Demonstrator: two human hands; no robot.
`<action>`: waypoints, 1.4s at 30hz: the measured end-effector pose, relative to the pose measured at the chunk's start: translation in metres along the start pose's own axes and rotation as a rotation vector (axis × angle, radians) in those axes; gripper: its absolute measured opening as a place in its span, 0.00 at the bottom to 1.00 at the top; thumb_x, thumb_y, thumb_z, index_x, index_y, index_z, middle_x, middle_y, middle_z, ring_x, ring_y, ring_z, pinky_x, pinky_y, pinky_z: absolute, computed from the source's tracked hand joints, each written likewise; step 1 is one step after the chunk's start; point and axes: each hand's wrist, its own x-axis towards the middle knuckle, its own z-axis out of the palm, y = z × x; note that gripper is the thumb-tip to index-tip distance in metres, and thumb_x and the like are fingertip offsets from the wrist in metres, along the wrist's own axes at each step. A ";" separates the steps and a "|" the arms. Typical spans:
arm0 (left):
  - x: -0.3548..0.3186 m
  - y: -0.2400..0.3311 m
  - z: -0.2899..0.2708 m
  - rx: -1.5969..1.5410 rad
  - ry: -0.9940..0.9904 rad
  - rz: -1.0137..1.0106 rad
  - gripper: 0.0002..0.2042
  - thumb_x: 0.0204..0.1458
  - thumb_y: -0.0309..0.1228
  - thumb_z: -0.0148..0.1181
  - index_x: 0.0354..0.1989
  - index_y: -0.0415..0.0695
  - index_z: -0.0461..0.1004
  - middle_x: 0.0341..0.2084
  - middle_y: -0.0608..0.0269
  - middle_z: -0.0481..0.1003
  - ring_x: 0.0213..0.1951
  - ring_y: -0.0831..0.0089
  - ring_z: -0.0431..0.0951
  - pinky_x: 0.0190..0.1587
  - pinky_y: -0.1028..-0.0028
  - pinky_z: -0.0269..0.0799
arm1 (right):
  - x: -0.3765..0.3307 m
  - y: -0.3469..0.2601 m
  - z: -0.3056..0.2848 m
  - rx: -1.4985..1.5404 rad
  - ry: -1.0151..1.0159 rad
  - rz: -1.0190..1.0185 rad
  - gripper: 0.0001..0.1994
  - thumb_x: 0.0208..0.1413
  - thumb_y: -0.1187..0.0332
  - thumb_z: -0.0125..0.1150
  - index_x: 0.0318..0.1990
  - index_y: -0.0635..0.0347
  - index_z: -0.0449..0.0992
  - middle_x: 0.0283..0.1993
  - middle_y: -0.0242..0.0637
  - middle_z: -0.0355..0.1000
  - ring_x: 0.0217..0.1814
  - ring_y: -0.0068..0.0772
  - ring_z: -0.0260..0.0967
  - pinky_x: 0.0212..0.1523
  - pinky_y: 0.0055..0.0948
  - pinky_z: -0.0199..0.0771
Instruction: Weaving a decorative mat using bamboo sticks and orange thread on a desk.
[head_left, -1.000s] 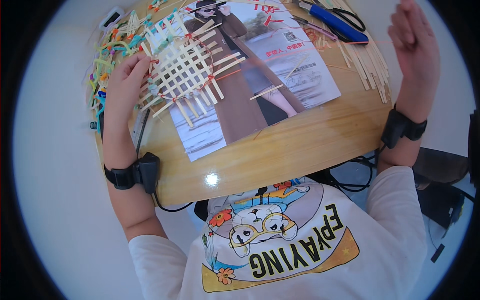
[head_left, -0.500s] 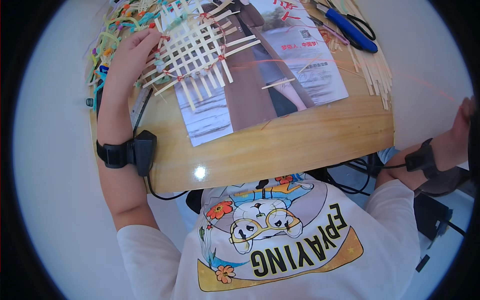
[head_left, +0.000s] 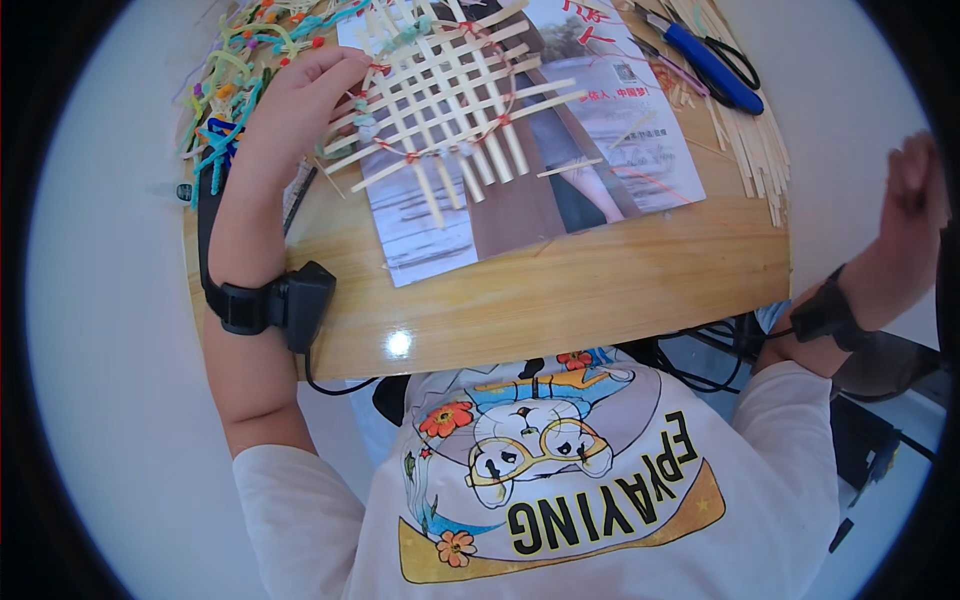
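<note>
A woven lattice of pale bamboo strips (head_left: 455, 95) is held at its left edge by my left hand (head_left: 305, 100), with thumb and fingers pinched together. Red thread ties and pale green yarn run in a ring around the weave, and loose strip ends stick out on all sides. Beyond the table's right edge, my right hand (head_left: 912, 200) is raised with its fingers drawn together, somewhat blurred. A thin red thread led from the weave toward this hand a moment ago; now only a faint part of it shows over the magazine (head_left: 650, 180).
Below the lattice lies the magazine, a loose bamboo strip (head_left: 570, 167) on it. Blue-handled scissors (head_left: 715, 70) and a bundle of bamboo strips (head_left: 755, 150) are at the far right. Colourful pipe cleaners (head_left: 235, 75) heap at the far left of the wooden table (head_left: 560, 290).
My left hand and the lattice have shifted to the right. My right hand has risen off the table's right side, and the thread, drawn straight before, has become faint. The magazine has slid slightly.
</note>
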 end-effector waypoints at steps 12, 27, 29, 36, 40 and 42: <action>-0.034 0.019 0.039 -0.049 -0.068 -0.070 0.37 0.58 0.29 0.56 0.70 0.35 0.42 0.33 0.54 0.77 0.31 0.75 0.79 0.34 0.78 0.76 | -0.026 0.067 0.139 0.124 -0.459 0.352 0.07 0.63 0.71 0.52 0.41 0.62 0.76 0.26 0.24 0.67 0.27 0.12 0.61 0.28 0.14 0.56; 0.019 0.029 0.042 0.757 -0.004 0.497 0.14 0.54 0.33 0.60 0.49 0.46 0.76 0.41 0.63 0.77 0.43 0.71 0.75 0.47 0.72 0.68 | -0.040 0.094 0.139 0.120 -0.545 0.451 0.07 0.62 0.70 0.54 0.41 0.64 0.75 0.26 0.24 0.66 0.27 0.11 0.60 0.28 0.15 0.62; 0.038 0.027 0.049 0.789 -0.058 0.635 0.16 0.54 0.34 0.61 0.50 0.47 0.76 0.45 0.61 0.76 0.47 0.67 0.74 0.50 0.69 0.68 | -0.042 0.091 0.139 0.094 -0.557 0.498 0.06 0.61 0.71 0.54 0.39 0.63 0.75 0.26 0.24 0.67 0.27 0.12 0.61 0.29 0.15 0.63; 0.064 0.009 0.065 0.957 -0.113 1.036 0.21 0.51 0.27 0.61 0.56 0.47 0.72 0.51 0.57 0.72 0.52 0.56 0.71 0.55 0.63 0.67 | -0.043 0.085 0.131 0.183 -0.960 0.576 0.05 0.60 0.73 0.52 0.34 0.63 0.74 0.27 0.27 0.69 0.30 0.15 0.65 0.34 0.19 0.67; 0.063 0.023 0.069 0.768 -0.185 0.889 0.30 0.48 0.19 0.60 0.62 0.51 0.66 0.41 0.58 0.71 0.44 0.61 0.72 0.49 0.66 0.70 | -0.040 0.090 0.124 0.206 -1.016 0.553 0.06 0.60 0.73 0.52 0.33 0.64 0.73 0.28 0.28 0.70 0.31 0.16 0.65 0.37 0.20 0.67; 0.058 0.017 0.067 0.700 -0.179 0.718 0.30 0.48 0.19 0.59 0.63 0.52 0.65 0.40 0.61 0.69 0.42 0.66 0.72 0.46 0.69 0.72 | -0.039 0.089 0.124 0.200 -1.069 0.512 0.06 0.60 0.73 0.51 0.33 0.63 0.73 0.28 0.28 0.70 0.31 0.17 0.65 0.37 0.20 0.67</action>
